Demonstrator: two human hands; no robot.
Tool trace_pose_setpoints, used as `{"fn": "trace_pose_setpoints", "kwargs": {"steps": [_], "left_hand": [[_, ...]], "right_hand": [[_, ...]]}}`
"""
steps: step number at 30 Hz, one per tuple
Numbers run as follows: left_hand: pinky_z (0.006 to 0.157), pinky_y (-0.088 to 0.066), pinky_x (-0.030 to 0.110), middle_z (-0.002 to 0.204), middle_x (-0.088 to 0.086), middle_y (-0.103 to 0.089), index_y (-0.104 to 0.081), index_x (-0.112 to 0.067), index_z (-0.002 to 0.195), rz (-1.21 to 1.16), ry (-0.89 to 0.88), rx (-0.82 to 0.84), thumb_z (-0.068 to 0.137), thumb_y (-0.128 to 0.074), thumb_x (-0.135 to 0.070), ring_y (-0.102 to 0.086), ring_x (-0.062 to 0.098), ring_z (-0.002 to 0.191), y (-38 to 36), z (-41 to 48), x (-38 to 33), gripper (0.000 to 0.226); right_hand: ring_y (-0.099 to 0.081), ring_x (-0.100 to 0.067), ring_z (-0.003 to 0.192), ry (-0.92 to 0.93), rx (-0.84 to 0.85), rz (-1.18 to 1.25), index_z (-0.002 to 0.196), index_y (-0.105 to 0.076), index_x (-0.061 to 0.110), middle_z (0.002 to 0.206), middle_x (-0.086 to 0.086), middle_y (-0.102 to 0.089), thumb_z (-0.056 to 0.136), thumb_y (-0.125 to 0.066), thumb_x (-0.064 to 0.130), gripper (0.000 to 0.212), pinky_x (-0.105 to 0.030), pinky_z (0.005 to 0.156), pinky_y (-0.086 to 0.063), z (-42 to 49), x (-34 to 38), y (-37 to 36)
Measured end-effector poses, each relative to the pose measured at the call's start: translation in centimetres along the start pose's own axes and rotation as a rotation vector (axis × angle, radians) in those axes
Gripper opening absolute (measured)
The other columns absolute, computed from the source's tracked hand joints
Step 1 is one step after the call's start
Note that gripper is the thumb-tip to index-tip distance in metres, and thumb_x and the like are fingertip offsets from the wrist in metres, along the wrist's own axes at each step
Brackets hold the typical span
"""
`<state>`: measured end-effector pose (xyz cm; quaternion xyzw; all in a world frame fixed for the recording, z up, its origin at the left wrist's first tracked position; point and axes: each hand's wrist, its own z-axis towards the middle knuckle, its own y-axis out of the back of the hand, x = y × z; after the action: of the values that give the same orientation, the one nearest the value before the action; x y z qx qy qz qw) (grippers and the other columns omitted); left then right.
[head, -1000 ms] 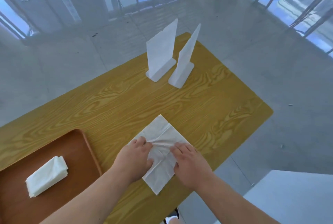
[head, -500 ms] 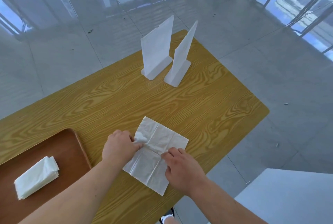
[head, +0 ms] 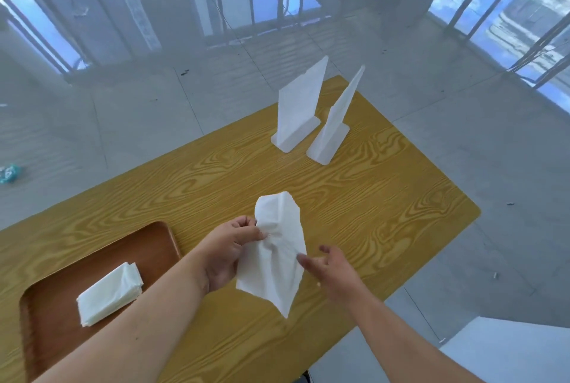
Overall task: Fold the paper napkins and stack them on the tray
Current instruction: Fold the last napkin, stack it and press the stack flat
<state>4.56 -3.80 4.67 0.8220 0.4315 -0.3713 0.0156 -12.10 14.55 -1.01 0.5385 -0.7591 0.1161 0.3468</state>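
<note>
Tray (head: 160, 237) at left of surface (head: 385, 197), folded napkins (head: 109, 293) stacked in it. Left hand (head: 228, 253) grip pinching crumpled napkin (head: 277, 256) at its upper left edge; sheet hangs rightward and down. Right hand (head: 333, 271) fingers spread, just beside napkin's right edge.

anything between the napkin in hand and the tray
Nothing visible. The left hand pinches the loose napkin above the table, just right of the tray. The only thing between them is that hand's own forearm. The folded stack lies on the tray, ready to take the next one.
</note>
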Motion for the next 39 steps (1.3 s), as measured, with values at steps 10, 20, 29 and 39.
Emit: {"fn": "trace_pose_setpoints", "kwargs": {"steps": [10, 20, 29, 39], "left_hand": [[0.066, -0.062, 0.045, 0.097, 0.010, -0.079, -0.067, -0.021, 0.083, -0.266, -0.149, -0.103, 0.072, -0.091, -0.017, -0.077, 0.030, 0.082, 9.3, -8.6, -2.7, 0.026], [0.072, -0.063, 0.041, 0.111, 0.014, -0.076, -0.052, -0.006, 0.148, -0.398, -0.183, -0.343, 0.078, -0.088, -0.018, -0.077, 0.024, 0.082, 16.8, -13.4, -1.4, 0.080], [0.105, -0.054, 0.048, 0.120, 0.016, -0.076, -0.067, -0.005, 0.131, -0.513, -0.135, -0.162, 0.085, -0.081, -0.033, -0.075, 0.028, 0.098, 16.1, -14.1, -0.7, 0.056], [0.110, -0.052, 0.046, 0.143, 0.016, -0.067, -0.066, -0.004, 0.138, -0.396, -0.182, 0.050, 0.085, -0.082, -0.018, -0.064, 0.033, 0.131, 14.5, -13.3, -1.4, 0.057]], "right_hand": [[-0.072, -0.029, 0.114, 0.022, 0.507, 0.523, 0.132, -0.071, 0.006, 0.131, -0.016, -0.073, 0.090, -0.079, 0.022, 0.046, -0.043, 0.099, -0.059, -3.2, 11.7, -7.8], [-0.072, -0.038, 0.097, 0.117, 0.472, 0.404, 0.122, -0.071, 0.006, 0.114, -0.022, -0.074, 0.101, -0.066, 0.013, 0.023, -0.054, 0.080, -0.060, -5.0, 19.2, -12.3], [-0.075, -0.034, 0.103, 0.133, 0.656, 0.498, 0.126, -0.074, 0.008, 0.122, -0.021, -0.073, 0.098, -0.070, 0.018, 0.030, -0.049, 0.082, -0.063, -5.9, 20.0, -12.4], [-0.074, -0.034, 0.105, 0.176, 0.712, 0.570, 0.132, -0.071, 0.011, 0.124, -0.019, -0.072, 0.097, -0.066, 0.016, 0.036, -0.050, 0.084, -0.062, -5.9, 19.6, -10.4]]}}
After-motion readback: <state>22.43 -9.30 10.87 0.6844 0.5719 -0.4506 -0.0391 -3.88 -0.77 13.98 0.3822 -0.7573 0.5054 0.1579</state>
